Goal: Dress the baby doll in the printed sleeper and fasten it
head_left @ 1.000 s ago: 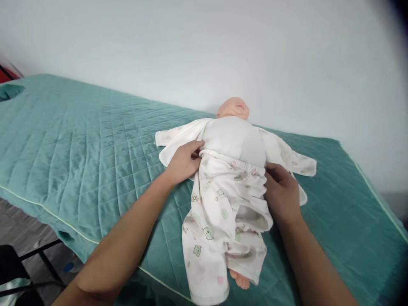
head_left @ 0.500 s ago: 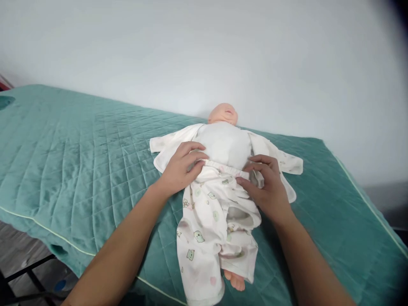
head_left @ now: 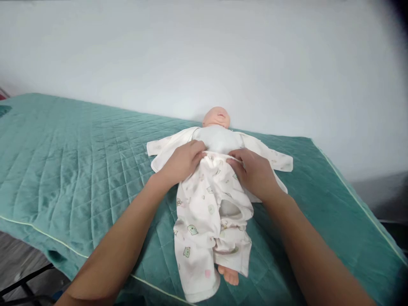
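Pinching waistband (head_left: 219, 156) edge, seemingly, broad quilt (head_left: 79, 170) leftward

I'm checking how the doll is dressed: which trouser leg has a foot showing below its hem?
The trouser leg on the picture's right: a foot pokes out below its hem. The other trouser leg shows none at its hem.

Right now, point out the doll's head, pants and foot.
Doll's head (head_left: 216, 117): head camera view, middle of the head.
Pants (head_left: 202, 212): head camera view, printed front.
Doll's foot (head_left: 230, 276): head camera view, bare toe end.
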A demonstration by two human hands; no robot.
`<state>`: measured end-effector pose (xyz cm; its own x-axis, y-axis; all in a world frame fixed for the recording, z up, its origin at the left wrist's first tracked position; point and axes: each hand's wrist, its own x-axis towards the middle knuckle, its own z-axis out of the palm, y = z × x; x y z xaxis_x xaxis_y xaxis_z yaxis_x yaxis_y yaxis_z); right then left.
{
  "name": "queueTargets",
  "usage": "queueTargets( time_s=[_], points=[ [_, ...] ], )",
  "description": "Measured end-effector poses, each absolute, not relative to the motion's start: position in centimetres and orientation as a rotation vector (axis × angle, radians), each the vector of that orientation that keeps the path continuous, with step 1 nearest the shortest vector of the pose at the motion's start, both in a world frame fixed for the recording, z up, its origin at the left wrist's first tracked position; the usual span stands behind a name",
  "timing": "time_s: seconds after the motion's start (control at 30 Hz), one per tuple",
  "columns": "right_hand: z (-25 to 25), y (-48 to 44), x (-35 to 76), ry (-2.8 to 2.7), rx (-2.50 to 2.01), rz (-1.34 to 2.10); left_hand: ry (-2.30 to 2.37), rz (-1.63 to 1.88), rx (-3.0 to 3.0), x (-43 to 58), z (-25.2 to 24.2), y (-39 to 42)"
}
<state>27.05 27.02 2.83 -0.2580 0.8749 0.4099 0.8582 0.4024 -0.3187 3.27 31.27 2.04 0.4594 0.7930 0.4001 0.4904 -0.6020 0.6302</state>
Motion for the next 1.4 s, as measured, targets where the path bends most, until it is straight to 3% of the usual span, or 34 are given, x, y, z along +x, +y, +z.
queueTargets(
  time_s=[0.13, 0.3, 0.4, 0.67, 0.87, 1.1, 1.3, 1.4],
  points=[
    [3.9, 30.2, 26.5, -1.938, -1.663, 0.215, 1.203, 1.200, 1.765, 4.6, 0.8, 35.3],
    [2.3, 32.4, 26.9, -1.390, -1.420, 0.983, 1.058, 1.193, 1.281, 5.0, -1.0, 37.3],
    [1.3, 32.0, 27.6, -1.159, -1.230, 1.239, 0.990, 1.191, 1.211, 4.2, -1.2, 36.6],
    [0.7, 31.2, 30.4, -0.889, -1.231, 1.254, 0.959, 1.022, 1.132, 1.9, -1.6, 35.7],
    [0.8, 29.9, 32.9, -1.161, -1.277, 1.447, 0.937, 0.988, 1.146, 0.7, -1.5, 35.3],
    [1.8, 29.1, 32.7, -1.518, -1.413, 1.315, 0.949, 0.799, 1.364, -0.3, -1.1, 35.0],
    [0.9, 30.1, 30.5, -1.664, -1.821, 0.507, 1.235, 1.154, 1.561, 1.9, -2.3, 35.1],
    [0.6, 30.3, 29.8, -1.671, -1.868, 0.282, 1.385, 1.203, 1.661, 2.9, -2.6, 35.1]
  ],
)
